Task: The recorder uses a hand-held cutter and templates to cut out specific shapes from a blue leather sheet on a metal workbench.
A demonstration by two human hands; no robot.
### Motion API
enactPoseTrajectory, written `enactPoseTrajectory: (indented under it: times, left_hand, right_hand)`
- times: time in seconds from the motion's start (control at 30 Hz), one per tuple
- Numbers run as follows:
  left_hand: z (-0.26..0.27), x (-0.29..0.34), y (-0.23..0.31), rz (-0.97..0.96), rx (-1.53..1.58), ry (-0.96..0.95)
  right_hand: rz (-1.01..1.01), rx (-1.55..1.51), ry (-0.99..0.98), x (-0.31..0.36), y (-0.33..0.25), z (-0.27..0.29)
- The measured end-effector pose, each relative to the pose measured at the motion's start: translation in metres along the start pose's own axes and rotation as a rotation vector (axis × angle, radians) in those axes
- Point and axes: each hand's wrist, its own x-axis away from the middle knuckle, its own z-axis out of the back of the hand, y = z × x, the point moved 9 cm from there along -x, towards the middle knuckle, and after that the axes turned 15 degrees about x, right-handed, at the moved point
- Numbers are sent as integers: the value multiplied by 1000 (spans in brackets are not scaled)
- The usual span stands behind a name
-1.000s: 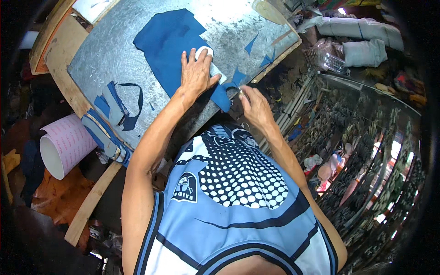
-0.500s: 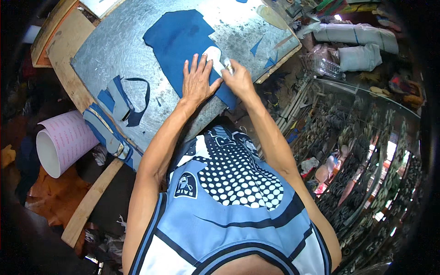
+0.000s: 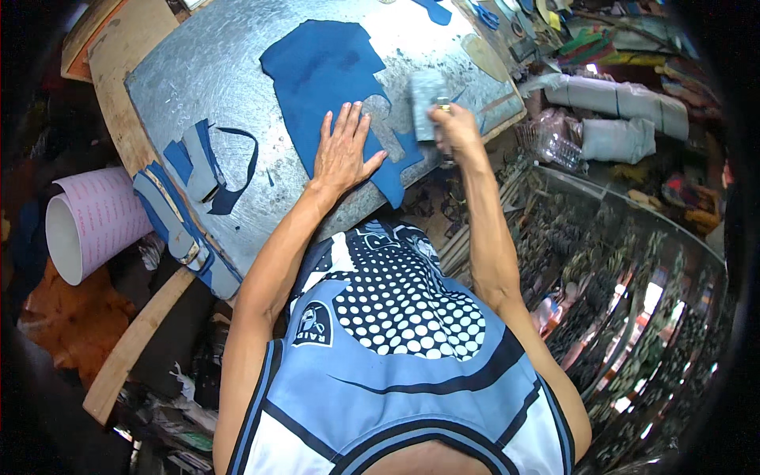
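My left hand (image 3: 342, 153) lies with its fingers spread on a dark blue sheet of leather-like material (image 3: 321, 67). Beside its fingertips, the sheet has a long cut-out through which the grey metal tabletop (image 3: 385, 131) shows. To the right, my right hand (image 3: 457, 131) is closed and raised near the table's edge. It grips a flat grey-blue piece (image 3: 428, 99), blurred by motion. A small dark and brass-coloured tool (image 3: 443, 104) also shows at its fingers, its kind unclear.
Blue offcuts (image 3: 190, 170) and a curved strip (image 3: 252, 162) lie on the left. A beige template-like piece (image 3: 483, 57) and blue-handled scissors (image 3: 486, 16) lie at the far right. A pink-white roll (image 3: 103, 222) stands left of the table; wrapped white bundles (image 3: 617, 101) lie right.
The white template on the sheet has gone from its place, and a cut-out shows there. My right hand has moved right, off the sheet, with the grey-blue piece. My left hand stays on the sheet.
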Motion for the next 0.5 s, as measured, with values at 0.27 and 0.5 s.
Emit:
enactPoseTrajectory:
  times: [0.27, 0.5]
  left_hand:
    - [8, -20, 21, 265, 798, 108]
    - [-29, -64, 44, 410, 857, -1]
  right_hand:
    - [102, -373, -243, 25, -8, -21]
    - [145, -669, -52, -2, 2, 52]
